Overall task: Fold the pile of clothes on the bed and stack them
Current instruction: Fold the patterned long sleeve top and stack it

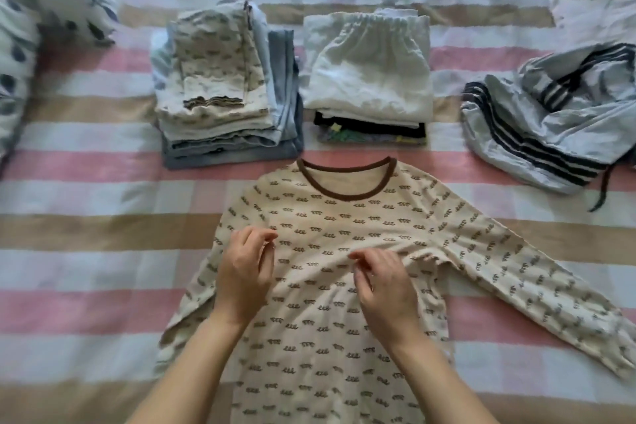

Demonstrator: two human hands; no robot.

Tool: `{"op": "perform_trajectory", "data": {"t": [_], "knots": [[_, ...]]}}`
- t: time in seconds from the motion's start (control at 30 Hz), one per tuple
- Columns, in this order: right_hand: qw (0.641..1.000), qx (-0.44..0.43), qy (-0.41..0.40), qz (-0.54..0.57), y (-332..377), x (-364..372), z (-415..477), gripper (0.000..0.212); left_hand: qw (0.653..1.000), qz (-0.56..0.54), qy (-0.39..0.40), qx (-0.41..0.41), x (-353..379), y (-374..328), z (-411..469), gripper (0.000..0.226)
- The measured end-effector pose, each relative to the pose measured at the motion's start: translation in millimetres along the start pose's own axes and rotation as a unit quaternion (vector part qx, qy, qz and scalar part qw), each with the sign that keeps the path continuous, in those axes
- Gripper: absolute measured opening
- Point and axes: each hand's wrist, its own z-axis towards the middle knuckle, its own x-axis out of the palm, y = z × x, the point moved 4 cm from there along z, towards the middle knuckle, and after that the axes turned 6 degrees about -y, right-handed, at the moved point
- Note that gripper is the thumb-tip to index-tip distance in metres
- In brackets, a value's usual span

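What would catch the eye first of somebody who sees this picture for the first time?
The cream patterned top with a brown collar, spread flat at the centre of the striped bed, draws the eye first, with the left hand and right hand over its chest. Behind it stand the left stack and right stack of folded clothes; at the far right lies a crumpled grey garment with dark stripes, not yet folded.
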Motion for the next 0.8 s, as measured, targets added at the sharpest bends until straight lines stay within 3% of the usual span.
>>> {"op": "perform_trajectory", "data": {"t": [0.17, 0.33, 0.53, 0.6, 0.7, 0.8], "knots": [[0.996, -0.057, 0.062, -0.022, 48.3, 53.2, -2.6, 0.017, 0.995, 0.027, -0.008, -0.093, -46.0, 66.9, -24.4, 0.018], [0.978, -0.159, 0.114, -0.077, 91.2, 97.7, -2.8, 0.023, 0.964, 0.040, 0.108, -0.240, -55.3, 116.7, -66.7, 0.060], [0.929, -0.301, 0.121, -0.179, 123.5, 150.3, -15.0, 0.041, 0.947, 0.063, 0.069, -0.307, -62.7, 129.3, -90.6, 0.015], [0.917, -0.336, 0.089, -0.193, 130.0, 159.1, -15.5, 0.032, 0.950, 0.033, 0.029, -0.310, -72.4, 128.0, -85.8, 0.014], [0.922, -0.348, -0.013, -0.168, 143.7, 154.9, -5.7, 0.006, 0.968, 0.005, -0.039, -0.249, -99.9, 121.8, -68.4, 0.024], [0.925, -0.357, -0.073, -0.109, 154.7, 144.2, -0.3, 0.008, 0.983, 0.053, -0.105, -0.142, -131.7, 113.0, -53.4, 0.023]]}}
